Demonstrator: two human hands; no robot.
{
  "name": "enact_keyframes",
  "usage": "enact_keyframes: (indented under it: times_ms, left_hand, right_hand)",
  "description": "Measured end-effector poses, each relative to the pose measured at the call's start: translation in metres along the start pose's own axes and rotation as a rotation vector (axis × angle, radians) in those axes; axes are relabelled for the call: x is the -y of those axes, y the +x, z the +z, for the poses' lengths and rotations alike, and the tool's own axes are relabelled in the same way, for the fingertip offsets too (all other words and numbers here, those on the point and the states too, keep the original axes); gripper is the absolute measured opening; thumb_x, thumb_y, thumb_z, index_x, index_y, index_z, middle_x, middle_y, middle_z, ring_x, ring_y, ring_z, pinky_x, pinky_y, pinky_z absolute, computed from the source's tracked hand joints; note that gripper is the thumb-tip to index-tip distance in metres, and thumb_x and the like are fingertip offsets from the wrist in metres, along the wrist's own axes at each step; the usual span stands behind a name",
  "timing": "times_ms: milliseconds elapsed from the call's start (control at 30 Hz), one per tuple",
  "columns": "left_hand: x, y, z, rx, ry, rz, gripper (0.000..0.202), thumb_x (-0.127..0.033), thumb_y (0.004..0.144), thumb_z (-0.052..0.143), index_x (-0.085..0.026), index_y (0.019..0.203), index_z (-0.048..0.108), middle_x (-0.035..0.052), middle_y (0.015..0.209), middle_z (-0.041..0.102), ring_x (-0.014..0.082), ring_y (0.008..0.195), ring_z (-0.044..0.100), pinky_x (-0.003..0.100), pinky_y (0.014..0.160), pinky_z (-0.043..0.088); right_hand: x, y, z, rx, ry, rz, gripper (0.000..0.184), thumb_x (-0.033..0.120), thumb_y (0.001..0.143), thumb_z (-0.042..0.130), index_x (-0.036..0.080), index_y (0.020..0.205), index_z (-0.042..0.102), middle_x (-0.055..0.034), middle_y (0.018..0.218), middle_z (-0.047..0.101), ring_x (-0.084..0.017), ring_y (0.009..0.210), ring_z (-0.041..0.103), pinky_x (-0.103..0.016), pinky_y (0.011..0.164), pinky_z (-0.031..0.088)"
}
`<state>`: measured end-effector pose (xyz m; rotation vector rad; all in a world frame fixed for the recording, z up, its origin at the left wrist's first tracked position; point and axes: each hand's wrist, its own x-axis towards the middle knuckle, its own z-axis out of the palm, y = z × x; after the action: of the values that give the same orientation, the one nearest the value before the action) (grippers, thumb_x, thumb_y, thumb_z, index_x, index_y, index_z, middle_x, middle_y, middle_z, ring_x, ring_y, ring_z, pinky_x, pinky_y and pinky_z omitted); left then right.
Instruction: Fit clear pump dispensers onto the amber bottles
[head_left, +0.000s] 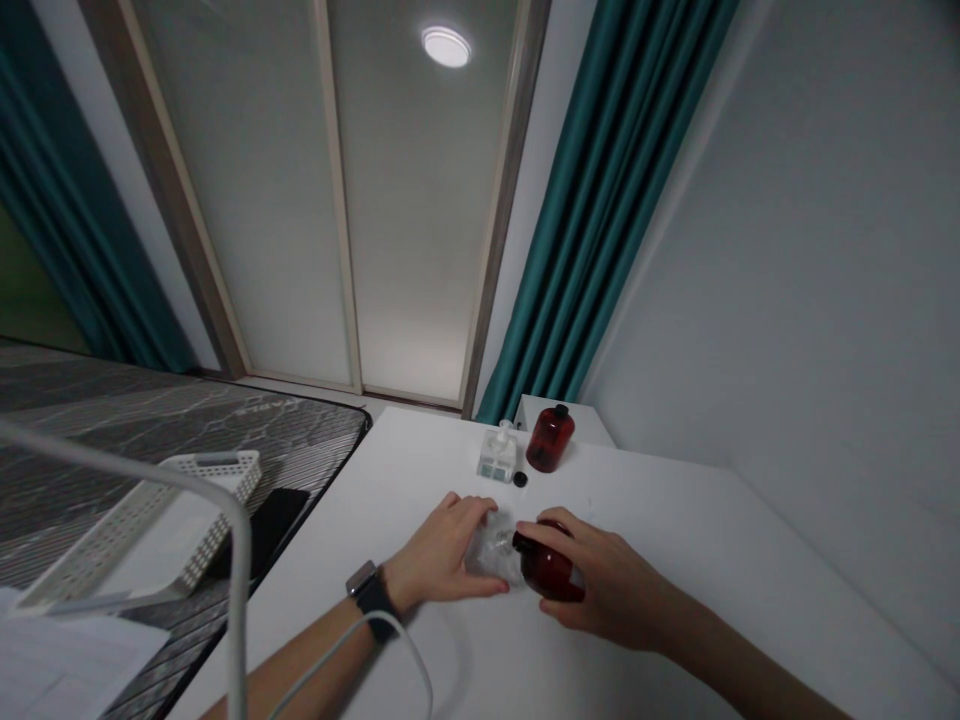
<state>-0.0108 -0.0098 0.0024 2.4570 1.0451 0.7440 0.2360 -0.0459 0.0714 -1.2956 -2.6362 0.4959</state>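
Observation:
My right hand (pixel 600 575) is wrapped round a dark red-brown bottle (pixel 551 570), tilted so that its black neck points left. That neck meets the mouth of a clear bottle (pixel 495 548), which my left hand (pixel 454 550) grips on the white table. Whether liquid passes between them I cannot make out. Behind my hands stands a clear pump bottle (pixel 498 452) with a label. A second red-brown bottle (pixel 550 438) with a black top is beside it. Between these two and my hands lies a small black cap (pixel 520 480).
A white perforated basket (pixel 225 475) rests on the patterned bed (pixel 300 425) at left, near a black flat object (pixel 274 520) and papers (pixel 90 650). A white cable (pixel 240 560) hangs across the left foreground. The white table (pixel 375 480) borders a wall at right.

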Motion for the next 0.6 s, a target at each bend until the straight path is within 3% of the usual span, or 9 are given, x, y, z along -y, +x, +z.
enact_keyframes:
  times_ms: [433, 600]
  left_hand:
    - [0.0026, -0.0023, 0.0043, -0.004, 0.009, -0.03, 0.072, -0.052, 0.068, 0.08, -0.016, 0.122, 0.049, 0.0108, 0.11, 0.064, 0.0309, 0.094, 0.06, 0.044, 0.087, 0.046]
    - [0.0046, -0.0031, 0.003, 0.034, -0.021, -0.031, 0.082, -0.05, 0.07, 0.08, -0.017, 0.133, 0.041, 0.0124, 0.114, 0.063, 0.0319, 0.099, 0.06, 0.045, 0.09, 0.048]
  right_hand:
    - [0.0027, 0.0049, -0.0076, 0.027, -0.01, -0.015, 0.072, 0.019, 0.072, 0.07, 0.037, 0.138, 0.049, -0.0054, 0.125, 0.06, -0.025, 0.094, 0.068, -0.038, 0.081, 0.053]
    - [0.0037, 0.0052, -0.009, 0.04, -0.009, -0.015, 0.072, 0.02, 0.072, 0.071, 0.036, 0.139, 0.048, -0.006, 0.125, 0.059, -0.025, 0.095, 0.068, -0.039, 0.082, 0.053]
